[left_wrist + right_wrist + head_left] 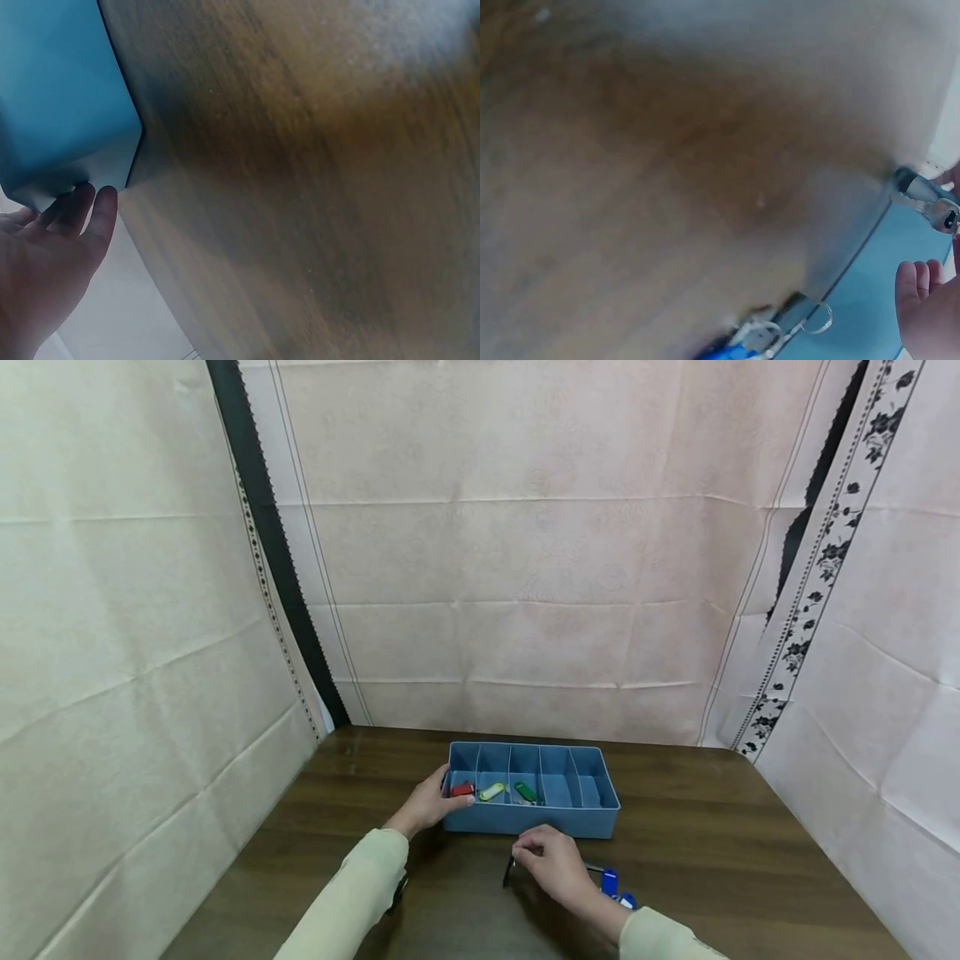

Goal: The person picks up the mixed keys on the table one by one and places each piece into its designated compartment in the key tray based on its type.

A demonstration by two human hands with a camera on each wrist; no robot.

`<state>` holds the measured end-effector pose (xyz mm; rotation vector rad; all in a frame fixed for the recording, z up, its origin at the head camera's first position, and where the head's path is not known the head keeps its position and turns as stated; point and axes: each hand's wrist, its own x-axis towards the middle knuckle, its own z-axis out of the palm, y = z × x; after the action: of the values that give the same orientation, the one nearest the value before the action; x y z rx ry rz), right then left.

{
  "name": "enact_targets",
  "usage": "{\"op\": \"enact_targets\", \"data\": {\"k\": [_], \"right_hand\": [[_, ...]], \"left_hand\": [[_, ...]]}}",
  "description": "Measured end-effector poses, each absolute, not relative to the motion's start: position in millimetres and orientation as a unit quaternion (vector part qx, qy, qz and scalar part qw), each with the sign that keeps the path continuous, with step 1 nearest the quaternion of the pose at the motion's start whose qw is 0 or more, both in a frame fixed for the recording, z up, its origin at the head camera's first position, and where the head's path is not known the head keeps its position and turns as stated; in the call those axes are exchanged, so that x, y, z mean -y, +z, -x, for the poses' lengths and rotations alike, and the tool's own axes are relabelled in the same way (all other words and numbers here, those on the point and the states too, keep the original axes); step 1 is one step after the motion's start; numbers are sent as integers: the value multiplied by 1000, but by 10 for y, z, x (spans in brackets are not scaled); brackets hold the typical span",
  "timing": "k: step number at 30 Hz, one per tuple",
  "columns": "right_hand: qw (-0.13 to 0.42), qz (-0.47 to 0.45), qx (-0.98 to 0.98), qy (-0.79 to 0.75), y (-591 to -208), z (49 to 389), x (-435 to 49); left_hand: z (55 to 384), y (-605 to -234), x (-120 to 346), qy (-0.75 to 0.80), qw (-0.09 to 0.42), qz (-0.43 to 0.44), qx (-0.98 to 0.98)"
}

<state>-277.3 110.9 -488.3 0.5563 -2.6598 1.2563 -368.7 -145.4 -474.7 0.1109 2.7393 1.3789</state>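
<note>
A blue divided organizer tray [543, 821] stands on the table. My left hand [429, 802] grips its left end, with the thumb over the front rim; the left wrist view shows the fingers [101, 217] against the tray's end wall. In front of the tray, my right hand [553, 862] pinches a key [939, 214] with a small dark tag [508, 871] hanging below the fingertips. Inside the tray, a red key tag [462, 789], a yellow-green key tag [492, 792] and a green key tag [526, 792] lie in separate compartments from the left.
Blue key tags [609, 882] with metal keys lie on the brown wooden table [712, 843], just right of my right hand. Thin dividers split the tray into several compartments. Pale cloth [525, 552] hangs behind the table and along both sides.
</note>
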Motion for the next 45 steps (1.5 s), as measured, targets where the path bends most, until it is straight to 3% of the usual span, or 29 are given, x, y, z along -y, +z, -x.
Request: {"op": "enact_targets", "data": {"k": [8, 29, 45], "right_hand": [[138, -163, 869, 446, -4672, 2823, -1171], [188, -71, 861, 467, -4092, 3224, -1635], [175, -6, 862, 475, -3997, 3639, -1690]], "left_hand": [[3679, -4755, 1468, 450, 37, -38, -892], [3683, -4770, 1447, 453, 34, -40, -890], [3677, -4754, 1443, 462, 31, -46, -885]]}}
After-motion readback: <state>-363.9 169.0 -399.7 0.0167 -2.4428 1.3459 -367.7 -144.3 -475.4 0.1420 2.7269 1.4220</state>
